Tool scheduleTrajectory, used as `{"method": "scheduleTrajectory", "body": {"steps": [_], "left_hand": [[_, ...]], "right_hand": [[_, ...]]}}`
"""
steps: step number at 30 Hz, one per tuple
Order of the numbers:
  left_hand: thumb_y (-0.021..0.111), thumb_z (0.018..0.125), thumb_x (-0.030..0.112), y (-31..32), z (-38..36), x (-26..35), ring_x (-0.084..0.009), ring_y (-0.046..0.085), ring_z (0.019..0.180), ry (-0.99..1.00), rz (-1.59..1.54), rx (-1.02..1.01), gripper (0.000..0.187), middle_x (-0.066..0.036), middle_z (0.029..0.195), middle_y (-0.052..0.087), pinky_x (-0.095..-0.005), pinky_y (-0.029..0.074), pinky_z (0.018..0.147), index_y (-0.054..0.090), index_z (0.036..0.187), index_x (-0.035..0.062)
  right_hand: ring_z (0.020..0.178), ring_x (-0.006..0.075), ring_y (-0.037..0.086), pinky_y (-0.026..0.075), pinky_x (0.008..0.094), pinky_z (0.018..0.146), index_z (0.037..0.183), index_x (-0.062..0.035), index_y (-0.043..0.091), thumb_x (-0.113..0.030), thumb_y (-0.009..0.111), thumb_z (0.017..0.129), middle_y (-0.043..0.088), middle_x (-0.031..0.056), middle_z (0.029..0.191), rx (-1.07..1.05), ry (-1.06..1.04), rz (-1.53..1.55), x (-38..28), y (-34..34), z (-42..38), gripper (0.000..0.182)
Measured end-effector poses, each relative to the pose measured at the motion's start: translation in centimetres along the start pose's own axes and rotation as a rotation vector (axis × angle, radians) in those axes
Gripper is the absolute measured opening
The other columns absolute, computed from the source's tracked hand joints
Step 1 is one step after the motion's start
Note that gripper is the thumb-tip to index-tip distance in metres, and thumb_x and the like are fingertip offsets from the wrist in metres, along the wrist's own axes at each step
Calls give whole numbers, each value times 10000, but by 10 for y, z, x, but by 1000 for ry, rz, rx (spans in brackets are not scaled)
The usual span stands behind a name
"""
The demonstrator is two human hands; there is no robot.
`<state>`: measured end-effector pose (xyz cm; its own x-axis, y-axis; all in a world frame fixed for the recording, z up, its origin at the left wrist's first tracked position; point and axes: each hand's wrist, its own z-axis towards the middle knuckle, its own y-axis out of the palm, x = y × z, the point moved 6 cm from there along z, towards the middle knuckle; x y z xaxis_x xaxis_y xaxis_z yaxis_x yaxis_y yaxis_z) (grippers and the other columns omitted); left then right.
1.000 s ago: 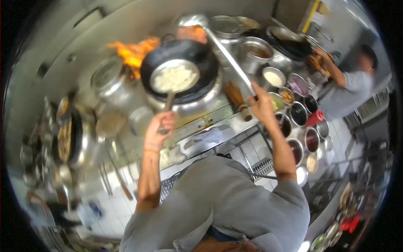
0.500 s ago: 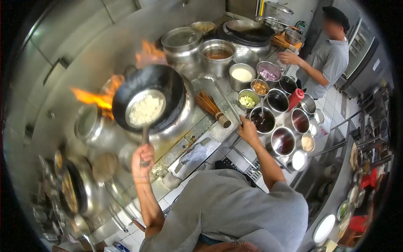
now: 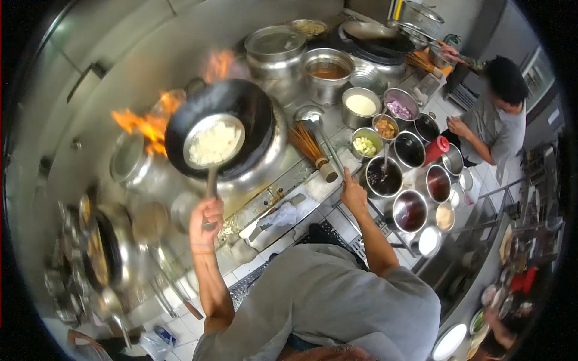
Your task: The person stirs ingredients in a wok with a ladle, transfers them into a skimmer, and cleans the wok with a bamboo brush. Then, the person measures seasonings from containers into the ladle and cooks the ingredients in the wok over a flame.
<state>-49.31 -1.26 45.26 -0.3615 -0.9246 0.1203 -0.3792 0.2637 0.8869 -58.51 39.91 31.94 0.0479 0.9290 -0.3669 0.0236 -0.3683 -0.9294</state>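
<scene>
My left hand (image 3: 206, 221) is wrapped round the handle of a strainer (image 3: 212, 180). Its round bowl sits within the black wok (image 3: 260, 123) and holds white, chunky food (image 3: 214, 143). Flames (image 3: 144, 129) rise behind and to the left of the wok. In my right hand (image 3: 354, 195) is the long handle of a ladle (image 3: 328, 144). The ladle's bowl lies over the steel stove top, just above a bamboo brush (image 3: 313, 150). Close to that hand stands a pot of dark sauce (image 3: 384, 178).
Several pots of sauces and ingredients crowd the right side, with a red squeeze bottle (image 3: 436, 150) among them. A large lidded pot (image 3: 275, 48) and a pot of brown broth (image 3: 328, 71) stand behind. A co-worker (image 3: 497, 114) is at the upper right. Another wok (image 3: 108, 246) sits at left.
The view has shifted slightly. Both hands keep their holds, and the strainer stays within the wok. The co-worker has bent forward, and another person's hands now show at the lower right.
</scene>
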Motion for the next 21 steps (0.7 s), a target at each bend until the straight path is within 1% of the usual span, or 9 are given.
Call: {"method": "scheduleTrajectory", "body": {"steps": [4, 5, 10, 12, 13, 15, 16, 18, 21], "left_hand": [[507, 891, 37, -2, -11, -4, -31, 404, 493, 35, 28, 7, 70, 41, 664, 414, -188, 352, 390, 520, 948, -1], [500, 897, 48, 0, -17, -5, -30, 406, 500, 79, 118, 2, 84, 40, 667, 412, -187, 340, 383, 520, 964, 1], [490, 907, 53, -2, -54, -10, -36, 394, 488, 159, 97, -19, 104, 35, 682, 412, -195, 331, 368, 521, 986, -5], [480, 912, 52, -15, -72, -7, -43, 391, 482, 225, 0, -30, 160, 26, 685, 413, -202, 328, 345, 519, 1052, -17], [480, 912, 52, -21, -81, -10, -43, 391, 482, 206, 0, -32, 160, 26, 685, 413, -202, 328, 345, 519, 1052, -17], [460, 925, 53, -34, -105, -5, -48, 379, 475, 375, 88, -35, 275, -3, 702, 392, -211, 336, 332, 468, 1166, -79], [460, 925, 53, -40, -116, -9, -48, 379, 475, 361, 87, -35, 275, -3, 702, 392, -211, 336, 332, 468, 1166, -79], [477, 913, 54, -60, -137, -10, -57, 366, 454, 419, 73, 77, 256, 15, 648, 375, -203, 322, 307, 497, 1157, -22], [481, 914, 60, -74, -163, -26, -60, 338, 428, 449, 117, 73, 268, 11, 646, 363, -205, 294, 286, 484, 1168, -26]], "right_hand": [[847, 410, 642, 514, 525, 723, 1466, -172, 242, -168, 529, 882, 609, 206, 1071, -35, 19, 27, -7, -9, -2, 651], [892, 424, 626, 496, 531, 746, 1448, -195, 298, -175, 524, 890, 600, 215, 1123, -48, 68, 50, -2, -5, 1, 602], [900, 428, 622, 495, 529, 749, 1459, -205, 282, -170, 537, 877, 601, 219, 1109, -63, 94, 51, -1, -4, 1, 636], [860, 417, 634, 508, 530, 732, 1471, -203, 230, -155, 514, 889, 595, 199, 1113, -60, 40, 16, -1, -2, 1, 649], [850, 416, 636, 508, 531, 726, 1470, -216, 236, -163, 511, 891, 603, 190, 1099, -44, 46, 7, -3, -4, 0, 644], [862, 424, 628, 501, 532, 741, 1465, -212, 255, -158, 522, 885, 603, 207, 1085, -47, 76, 17, -4, -7, 0, 641], [874, 432, 620, 494, 532, 755, 1460, -208, 274, -152, 532, 878, 603, 225, 1071, -57, 88, 34, -5, -7, -1, 639], [881, 434, 618, 492, 535, 758, 1458, -210, 274, -157, 535, 882, 605, 224, 1057, -40, 98, 33, -5, -7, 0, 635], [916, 436, 612, 490, 539, 762, 1456, -227, 270, -172, 530, 894, 607, 228, 1083, -42, 110, 24, -5, -6, 0, 621]]}}
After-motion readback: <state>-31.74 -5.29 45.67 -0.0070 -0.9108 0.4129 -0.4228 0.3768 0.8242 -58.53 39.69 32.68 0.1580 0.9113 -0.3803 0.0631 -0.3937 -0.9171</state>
